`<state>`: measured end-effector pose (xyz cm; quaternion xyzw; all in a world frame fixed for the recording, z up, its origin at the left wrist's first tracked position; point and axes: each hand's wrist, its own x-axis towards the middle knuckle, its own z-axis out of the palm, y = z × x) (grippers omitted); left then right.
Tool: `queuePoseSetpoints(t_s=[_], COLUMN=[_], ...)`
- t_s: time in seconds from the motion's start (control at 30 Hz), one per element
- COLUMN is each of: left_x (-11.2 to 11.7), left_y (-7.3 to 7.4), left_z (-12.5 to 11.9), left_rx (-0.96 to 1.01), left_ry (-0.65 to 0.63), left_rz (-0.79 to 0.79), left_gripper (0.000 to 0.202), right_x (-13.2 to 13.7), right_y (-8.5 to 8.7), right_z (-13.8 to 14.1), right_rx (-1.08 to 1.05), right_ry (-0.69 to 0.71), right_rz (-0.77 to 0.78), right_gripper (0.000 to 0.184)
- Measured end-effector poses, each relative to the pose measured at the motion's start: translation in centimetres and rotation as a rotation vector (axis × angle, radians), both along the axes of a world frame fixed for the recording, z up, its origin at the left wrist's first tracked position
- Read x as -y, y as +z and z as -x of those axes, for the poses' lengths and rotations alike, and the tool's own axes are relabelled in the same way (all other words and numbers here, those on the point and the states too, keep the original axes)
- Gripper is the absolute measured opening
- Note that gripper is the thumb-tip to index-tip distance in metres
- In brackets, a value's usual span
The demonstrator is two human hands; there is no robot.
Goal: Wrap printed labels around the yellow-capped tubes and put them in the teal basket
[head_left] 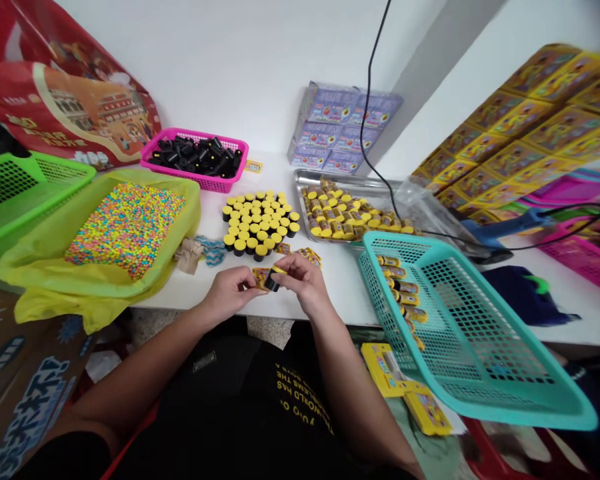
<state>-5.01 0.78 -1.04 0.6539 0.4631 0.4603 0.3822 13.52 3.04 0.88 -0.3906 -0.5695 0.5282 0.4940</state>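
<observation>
My left hand (pixel 230 291) and my right hand (pixel 300 280) meet at the table's near edge. Between them they pinch a small black tube with a yellow cap (pixel 274 279) and a printed yellow label (pixel 260 277). The left fingers grip the label, the right fingers grip the tube. Just behind the hands stands a cluster of several upright black tubes with yellow caps (pixel 259 223). A few loose labels (pixel 307 255) lie beside them.
A lined green basket of coloured candy beads (pixel 125 227) sits left. A pink basket of black tubes (pixel 195 157) is behind. A metal tray of labelled tubes (pixel 350 217) and a tilted teal basket (pixel 475 333) are right, with stacked boxes (pixel 530 127).
</observation>
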Motion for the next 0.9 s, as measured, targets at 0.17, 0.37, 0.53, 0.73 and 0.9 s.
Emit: queuePoseSetpoints(t_s=[0.17, 0.37, 0.53, 0.73, 0.9], left_x=[0.0, -0.3, -0.6, -1.0, -0.8], left_y=[0.3, 0.7, -0.1, -1.3, -1.3], left_z=[0.2, 0.3, 0.0, -0.8, -1.5], left_rx=[0.063, 0.211, 0.319, 0.488, 0.615], left_ry=[-0.040, -0.114, -0.164, -0.179, -0.196], left_rz=[0.002, 0.160, 0.347, 0.466, 0.496], left_gripper=[0.018, 0.017, 0.023, 0.031, 0.035], right_x=[0.2, 0.6, 1.0, 1.1, 1.4], right_y=[0.1, -0.2, -0.1, -1.0, -1.6], right_z=[0.3, 1.0, 1.6, 1.6, 1.7], right_rx=[0.000, -0.053, -0.079, -0.129, -0.119], right_ry=[0.030, 0.011, -0.105, -0.166, -0.234], right_rz=[0.049, 0.074, 0.014, 0.007, -0.070], right_gripper=[0.030, 0.030, 0.030, 0.027, 0.028])
